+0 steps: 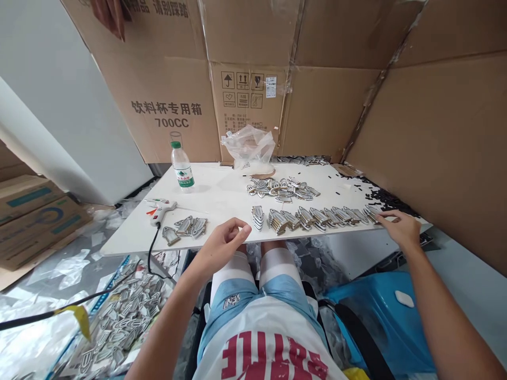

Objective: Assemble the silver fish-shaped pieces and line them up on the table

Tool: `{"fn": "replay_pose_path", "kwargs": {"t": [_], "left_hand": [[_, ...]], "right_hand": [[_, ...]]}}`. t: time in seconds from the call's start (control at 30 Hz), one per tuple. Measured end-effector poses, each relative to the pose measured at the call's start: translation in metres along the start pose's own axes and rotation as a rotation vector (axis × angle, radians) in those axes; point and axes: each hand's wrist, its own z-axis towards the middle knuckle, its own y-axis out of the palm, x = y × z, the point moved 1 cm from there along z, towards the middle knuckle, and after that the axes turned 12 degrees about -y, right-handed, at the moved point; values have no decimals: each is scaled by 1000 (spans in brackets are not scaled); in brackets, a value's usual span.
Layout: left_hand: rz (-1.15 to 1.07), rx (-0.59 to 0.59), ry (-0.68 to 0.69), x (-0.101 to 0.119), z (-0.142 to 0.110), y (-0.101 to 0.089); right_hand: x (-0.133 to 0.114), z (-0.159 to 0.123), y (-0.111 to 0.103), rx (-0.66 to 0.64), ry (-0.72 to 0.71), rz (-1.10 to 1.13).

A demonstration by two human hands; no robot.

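My right hand (402, 228) reaches to the right end of a long row of overlapping silvery metal pieces (317, 216), slotted and pointed like buckles. Its thumb and forefinger pinch an end metal piece (371, 213). Over the table's front edge is my left hand (225, 241), fingers curled in and thumb against them; whatever may be inside is hidden. Just right of it stands a short stack of the metal pieces (257, 218). Behind the row lies a loose heap of the metal pieces (283, 189). A smaller group of metal pieces (186, 227) lies to the left.
On the white table (222, 184) are a glue gun (160, 209), a green-capped bottle (182, 166) and a clear plastic bag (253, 150). Small black bits (390, 203) scatter at right. Cardboard walls (325, 105) enclose the back and right. A blue plastic stool (388, 316) stands below.
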Motion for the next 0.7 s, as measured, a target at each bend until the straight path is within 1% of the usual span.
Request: {"fn": "replay_pose_path", "kwargs": {"t": [0.2,0.43,0.57,0.67,0.7], "left_hand": [[6,-4,-6,1,0,0],[-25,-4,-4,6,-3,2],[-101,4,-9,3,-3,2],[-275,-31,-46,-3,1,3],[-341,-43,-64,-5,3,3]], "right_hand": [[3,-4,2,22,1,7],[-1,-8,0,14,-72,30],[-13,-8,-3,77,-115,-2],[-32,-1,-6,165,-119,-16],[-41,4,-5,172,-123,-9]]}}
